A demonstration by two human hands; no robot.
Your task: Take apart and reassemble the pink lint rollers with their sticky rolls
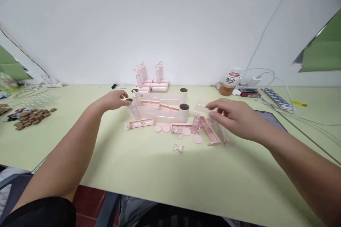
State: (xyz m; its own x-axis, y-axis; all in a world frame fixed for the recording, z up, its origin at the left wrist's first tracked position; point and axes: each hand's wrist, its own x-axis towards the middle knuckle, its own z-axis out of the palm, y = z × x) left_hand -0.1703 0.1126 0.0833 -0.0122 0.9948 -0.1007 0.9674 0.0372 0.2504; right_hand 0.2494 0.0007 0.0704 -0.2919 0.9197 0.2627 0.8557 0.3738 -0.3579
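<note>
My left hand (113, 100) reaches in from the left with thumb and fingers apart, beside the end of a pale tube with a dark opening (129, 101). Whether it touches the tube, I cannot tell. My right hand (234, 115) hovers at the right of the parts, fingers spread and slightly bent, close to a clear plastic piece (201, 107). Between the hands lie pink open trays (141, 123), pink discs (157, 128) and a translucent pink tube (195, 125). A heart-shaped loop with a small cap (178, 147) lies nearest me. Two white tubes (183, 113) stand behind.
Pink cylinders topped with loops (159, 72) stand by the wall, among pink boxes (160, 87). Brown discs (33, 117) are heaped at the left. A drink bottle (229, 82), white cables (274, 74) and a phone-like flat screen (270, 118) sit at the right.
</note>
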